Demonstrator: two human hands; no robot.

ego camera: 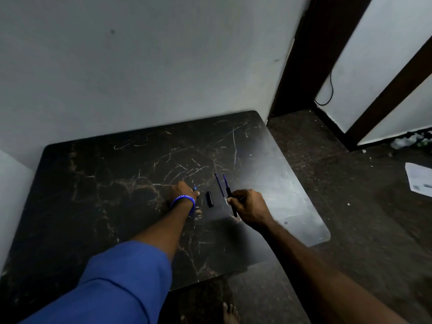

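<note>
On the dark marbled table [98, 183] my right hand [249, 208] grips a black pen barrel [231, 202], which points away from me. A thin blue refill [219, 183] lies on the table just beyond that hand. A short black pen cap [209, 199] lies flat between my hands. My left hand [183, 191], with a blue wristband, rests on the table and pinches a small blue piece [195, 188] at its fingertips; what that piece is I cannot tell.
A white wall runs behind and to the left of the table. Right of the table are dark floor, a dark door frame [311, 54] and a sheet of white paper [419, 178]. A bare foot [230, 312] shows below the table's front edge.
</note>
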